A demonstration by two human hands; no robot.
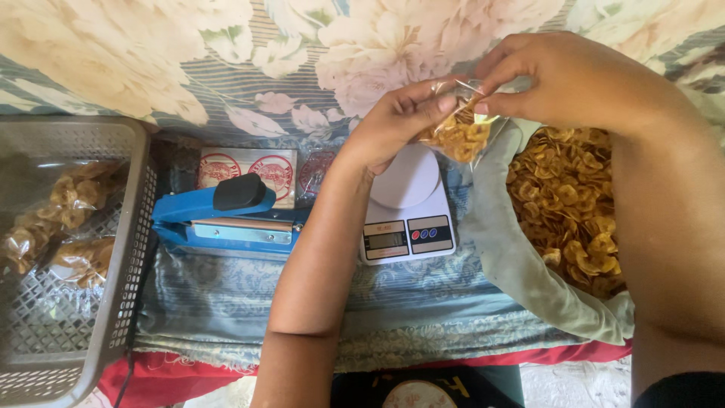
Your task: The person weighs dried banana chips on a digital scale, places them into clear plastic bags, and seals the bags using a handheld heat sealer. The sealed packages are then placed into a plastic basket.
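Head view shows you holding a small clear bag of chips just above the white kitchen scale, which I'll use as the landmark. Your left hand pinches the bag's near edge, fingers clenched on the plastic, and your right hand grips the opposite side of the mouth, thumb and forefinger closed on it. The bag hangs in the air, apart from the round platform, partly filled with yellow fried chips. To the right of the scale lies a big open sack of chips, its pale cloth liner folded outward. To the left of the scale sits a blue heat sealer with a black knob, and behind that a flat packet with red round marks. Farther left stands a grey perforated basket holding filled clear packets. By my reading you are at the portioning step, between filling and weighing. The next move, I'd judge, calls for lowering the bag squarely onto the platform, keeping its mouth upright so nothing spills, and letting go fully so the display reads true.
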